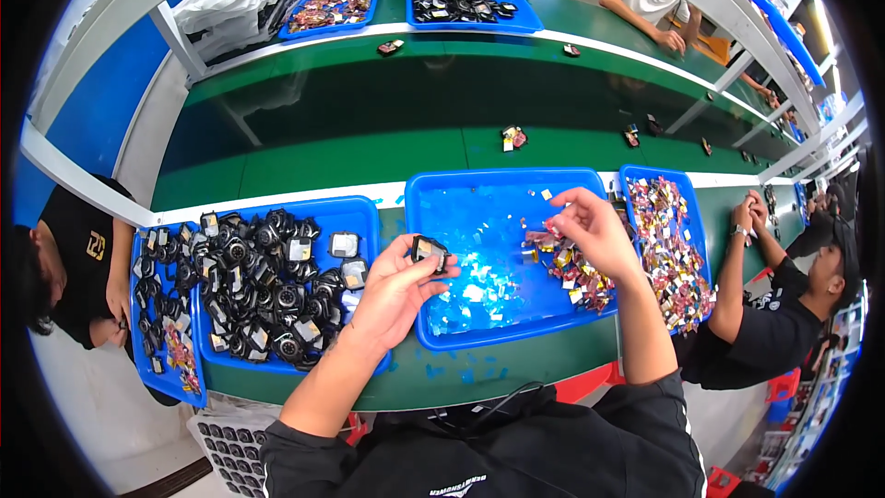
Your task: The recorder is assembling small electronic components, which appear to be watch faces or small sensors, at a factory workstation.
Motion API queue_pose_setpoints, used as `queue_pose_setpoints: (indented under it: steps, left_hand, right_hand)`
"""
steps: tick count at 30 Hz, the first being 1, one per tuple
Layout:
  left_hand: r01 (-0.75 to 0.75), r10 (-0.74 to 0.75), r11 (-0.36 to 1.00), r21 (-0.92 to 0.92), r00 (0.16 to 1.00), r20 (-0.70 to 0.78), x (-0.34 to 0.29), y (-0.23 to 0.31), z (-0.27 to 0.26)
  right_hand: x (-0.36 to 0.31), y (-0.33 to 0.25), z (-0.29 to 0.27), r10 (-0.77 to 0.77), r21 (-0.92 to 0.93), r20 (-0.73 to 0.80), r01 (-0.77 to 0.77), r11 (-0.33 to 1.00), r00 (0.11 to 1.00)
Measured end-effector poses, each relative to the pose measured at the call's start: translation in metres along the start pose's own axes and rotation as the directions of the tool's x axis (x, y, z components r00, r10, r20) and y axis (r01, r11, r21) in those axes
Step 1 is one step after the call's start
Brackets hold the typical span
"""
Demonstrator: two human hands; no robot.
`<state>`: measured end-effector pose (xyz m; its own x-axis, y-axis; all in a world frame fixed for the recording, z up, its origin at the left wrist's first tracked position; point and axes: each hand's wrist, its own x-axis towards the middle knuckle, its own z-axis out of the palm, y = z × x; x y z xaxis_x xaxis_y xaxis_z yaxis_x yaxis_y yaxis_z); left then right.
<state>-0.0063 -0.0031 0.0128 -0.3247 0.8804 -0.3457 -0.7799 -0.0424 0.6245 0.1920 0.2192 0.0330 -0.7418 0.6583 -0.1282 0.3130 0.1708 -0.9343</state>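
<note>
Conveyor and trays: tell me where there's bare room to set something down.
Bare: the green conveyor beyond the black-parts tray, left of the small reddish piece. Crowded: that tray, the right tray, and the right end of the middle tray, near the right hand.

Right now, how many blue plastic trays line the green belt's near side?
4: narrow tray at far left, black-module tray beside it, wide tray at centre, slim tray at right. More may be hidden.

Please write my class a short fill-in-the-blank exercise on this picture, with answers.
1. The left hand holds a device whose rim is ____.
2. The biggest pile of devices lies to that hand's ____.
3. The tray under the right hand is coloured ____.
4. The bench is coloured ____.

Answers: black; left; blue; green.
</note>
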Motion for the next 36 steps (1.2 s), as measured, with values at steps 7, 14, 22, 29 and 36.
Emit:
queue_pose_setpoints:
  steps: [7, 14, 22, 29, 36]
  left_hand:
    - [-0.099, 0.097, 0.981, 0.166, 0.995, 0.02, 0.003, -0.007, -0.009]
    - [-0.083, 0.079, 0.984, 0.158, 0.996, 0.034, 0.003, -0.008, -0.007]
    - [-0.105, 0.101, 0.979, 0.175, 0.994, 0.03, 0.002, -0.01, -0.008]
    - [-0.153, 0.151, 0.96, 0.233, 0.988, 0.027, -0.002, -0.01, 0.0]
    - [-0.296, 0.28, 0.771, 0.564, 0.953, 0.116, -0.005, -0.012, -0.005]
  right_hand:
    - [-0.014, -0.017, 0.013, -0.348, -0.553, -0.169, 0.204, 0.808, 0.922]
    - [-0.038, 0.0, 0.017, -0.355, -0.654, -0.011, 0.262, 0.709, 0.935]
    - [-0.006, 0.008, 0.043, -0.318, -0.733, 0.006, 0.22, 0.644, 0.948]
    - [0.011, 0.007, 0.036, -0.403, -0.731, 0.022, 0.29, 0.617, 0.915]
    - [-0.018, -0.037, 0.041, -0.341, -0.41, -0.152, 0.254, 0.876, 0.928]
